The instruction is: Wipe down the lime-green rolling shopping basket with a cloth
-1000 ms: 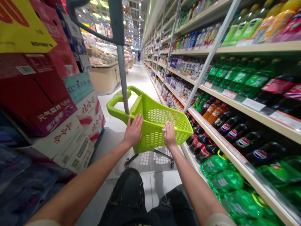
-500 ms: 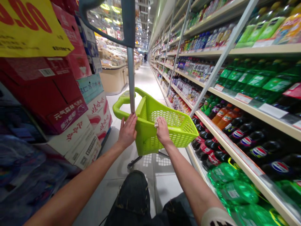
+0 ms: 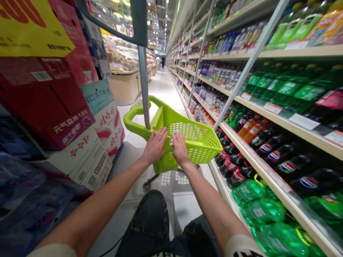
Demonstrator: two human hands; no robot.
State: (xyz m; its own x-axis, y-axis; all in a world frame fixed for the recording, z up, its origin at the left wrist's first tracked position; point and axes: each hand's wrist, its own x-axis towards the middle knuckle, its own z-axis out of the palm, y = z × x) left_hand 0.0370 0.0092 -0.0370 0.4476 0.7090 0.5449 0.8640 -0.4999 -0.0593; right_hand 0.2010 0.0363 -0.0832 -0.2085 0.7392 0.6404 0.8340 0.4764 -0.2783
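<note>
Squarely mid-frame sits a lime-green plastic shopping-cart basket (image 3: 197,147), its sides pierced with rows of small holes, its rim smooth and thick, and its looped end pointing left. A silver pole (image 3: 144,85) rises from that end to a dark grey handle (image 3: 139,26) at the top of the frame. The left hand (image 3: 156,145) lies on the near rim, fingers extended and grasping nothing. Just beside it, the right hand (image 3: 179,147) rests at the same rim, fingers bent around a small white wad (image 3: 171,142), its material unclear.
</note>
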